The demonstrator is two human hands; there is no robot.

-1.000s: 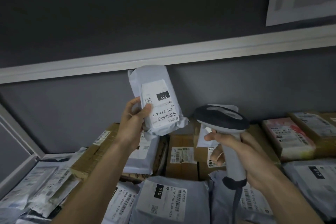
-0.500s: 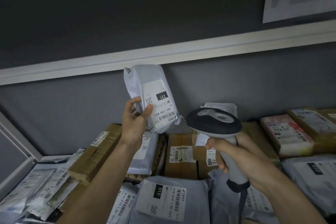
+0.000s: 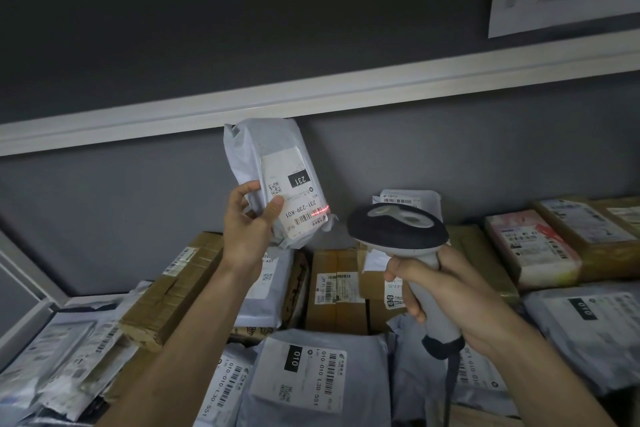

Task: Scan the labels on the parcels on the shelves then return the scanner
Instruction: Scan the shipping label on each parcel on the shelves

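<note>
The scanner's (image 3: pixel 398 229) cable runs out of frame at the bottom, and much of the small print on the shelf parcels is too blurred to read. The left hand (image 3: pixel 247 222) grips a white parcel (image 3: pixel 273 180) held up above the shelf; its label (image 3: pixel 294 191) reads "231" and "231-239-K01", with a red scan line across the barcode. The right hand (image 3: pixel 446 291) grips the scanner's handle. A bag below (image 3: pixel 311 374) reads "010".

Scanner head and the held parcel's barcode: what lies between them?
Nothing solid, in the head view: open air separates scanner from parcel; its red line falls on the barcode.
</note>
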